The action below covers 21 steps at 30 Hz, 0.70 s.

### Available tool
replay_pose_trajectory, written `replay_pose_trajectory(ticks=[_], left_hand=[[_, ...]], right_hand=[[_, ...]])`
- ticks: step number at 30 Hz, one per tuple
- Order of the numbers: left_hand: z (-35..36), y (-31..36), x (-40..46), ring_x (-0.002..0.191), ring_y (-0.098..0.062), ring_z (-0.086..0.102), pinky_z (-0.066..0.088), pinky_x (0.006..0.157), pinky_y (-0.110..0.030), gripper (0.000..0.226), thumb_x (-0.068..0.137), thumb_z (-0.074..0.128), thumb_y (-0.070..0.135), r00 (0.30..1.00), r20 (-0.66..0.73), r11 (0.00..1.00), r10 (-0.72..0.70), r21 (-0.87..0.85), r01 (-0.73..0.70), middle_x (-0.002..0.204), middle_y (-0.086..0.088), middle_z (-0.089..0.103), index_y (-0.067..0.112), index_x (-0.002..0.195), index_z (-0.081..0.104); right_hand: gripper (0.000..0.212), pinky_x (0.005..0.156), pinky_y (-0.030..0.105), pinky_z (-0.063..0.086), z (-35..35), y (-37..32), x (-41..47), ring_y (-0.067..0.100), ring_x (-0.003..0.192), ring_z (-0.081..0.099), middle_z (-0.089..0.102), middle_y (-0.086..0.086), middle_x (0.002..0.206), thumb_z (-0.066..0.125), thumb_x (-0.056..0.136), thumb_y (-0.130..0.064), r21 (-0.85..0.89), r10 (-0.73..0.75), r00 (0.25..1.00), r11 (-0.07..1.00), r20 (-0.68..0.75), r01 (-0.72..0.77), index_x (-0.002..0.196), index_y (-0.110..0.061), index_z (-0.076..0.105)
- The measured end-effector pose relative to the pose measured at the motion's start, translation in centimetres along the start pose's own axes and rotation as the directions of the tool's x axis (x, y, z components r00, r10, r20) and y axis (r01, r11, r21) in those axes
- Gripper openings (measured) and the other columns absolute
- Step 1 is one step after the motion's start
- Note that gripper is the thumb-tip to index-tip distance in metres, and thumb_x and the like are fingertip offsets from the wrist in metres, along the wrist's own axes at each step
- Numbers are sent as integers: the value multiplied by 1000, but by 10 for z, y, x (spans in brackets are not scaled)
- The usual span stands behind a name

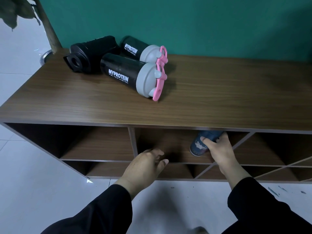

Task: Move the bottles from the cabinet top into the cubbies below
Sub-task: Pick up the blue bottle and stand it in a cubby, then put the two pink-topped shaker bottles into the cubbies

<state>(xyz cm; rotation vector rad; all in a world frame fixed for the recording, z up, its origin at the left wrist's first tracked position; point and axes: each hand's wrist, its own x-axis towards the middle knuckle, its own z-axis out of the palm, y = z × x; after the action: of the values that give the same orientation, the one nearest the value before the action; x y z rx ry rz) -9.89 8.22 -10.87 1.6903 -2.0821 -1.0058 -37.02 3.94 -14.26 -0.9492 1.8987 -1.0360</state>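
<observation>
Three bottles lie on their sides on the brown cabinet top [219,92]: an all-black shaker [91,54] at the left, and two black MYPROTEIN shakers with grey lids and pink loops, one in front [128,76] and one behind [136,48]. Below, in the middle upper cubby [168,142], my right hand [219,149] grips a dark blue patterned bottle [199,146] that is partly hidden under the top's edge. My left hand [146,164] hovers at the front of that same cubby, fingers loosely apart, holding nothing.
An upper left cubby [94,142] and lower cubbies [118,169] stand open. Diagonal dividers [244,142] split the cabinet's right part. A teal wall rises behind; a plant trunk [49,26] stands at the back left. White tiled floor lies below.
</observation>
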Motion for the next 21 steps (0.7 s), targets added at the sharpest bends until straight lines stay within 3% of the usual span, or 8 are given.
replay_pose_trajectory(ticks=[3,5,8,10,12,15,18,21], left_hand=[[-3,0,-3,112,-11,65,54,92,-28,42,97,56,47,1000,-9,1000,-1,14,1,125,3,66,26,132,61],[-5,1,-6,110,-12,65,53,91,-27,41,97,56,46,1000,-20,1000,-6,22,7,123,3,66,25,131,61],[-8,3,-9,104,-14,66,54,91,-33,37,96,57,45,998,-60,1000,-14,3,14,116,2,67,25,126,64],[-10,5,-13,99,-14,66,55,88,-35,32,96,56,44,994,-113,1000,6,-19,-9,109,4,67,26,120,67],[-15,9,-20,94,-9,64,55,85,-32,29,98,53,41,979,-195,997,51,-49,-62,104,7,68,25,115,70],[-26,12,-31,78,-9,62,52,73,-31,30,98,51,41,913,-391,983,119,-83,-163,84,7,68,21,94,72],[-37,6,-39,67,-15,58,48,63,-36,39,97,48,43,840,-530,973,115,-112,-204,67,3,60,16,74,63],[-50,-4,-47,65,-15,58,48,62,-38,37,98,50,38,795,-599,967,98,-133,-219,64,3,58,16,70,60]], right_hand=[[63,102,39,47,-3,5,-8,25,121,62,64,3,131,82,81,-31,-54,35,996,998,81,-31,133,-26,46],[74,105,43,47,-9,5,-21,30,128,59,62,8,137,77,84,-43,-213,54,995,976,85,-35,144,-14,46],[58,89,48,58,-23,-3,-49,29,97,71,76,7,98,60,86,-62,-431,113,980,902,166,-31,108,-9,71],[42,85,48,62,-22,-15,-75,22,87,74,77,4,89,62,91,-53,-380,161,945,924,285,-42,99,-13,74],[32,80,47,62,-14,-36,-105,15,74,74,76,4,75,64,94,-40,-329,24,932,939,362,104,84,-11,74],[36,67,38,54,3,-88,-149,20,60,63,65,6,61,68,89,-39,-248,-366,893,869,261,428,64,-13,63],[15,76,27,51,24,-146,-158,14,78,64,68,-4,82,76,82,-33,1,-566,823,824,45,566,85,-22,67],[65,95,28,48,56,-188,-129,12,111,60,60,-2,128,81,78,-40,81,-455,890,888,30,452,134,-24,52]])
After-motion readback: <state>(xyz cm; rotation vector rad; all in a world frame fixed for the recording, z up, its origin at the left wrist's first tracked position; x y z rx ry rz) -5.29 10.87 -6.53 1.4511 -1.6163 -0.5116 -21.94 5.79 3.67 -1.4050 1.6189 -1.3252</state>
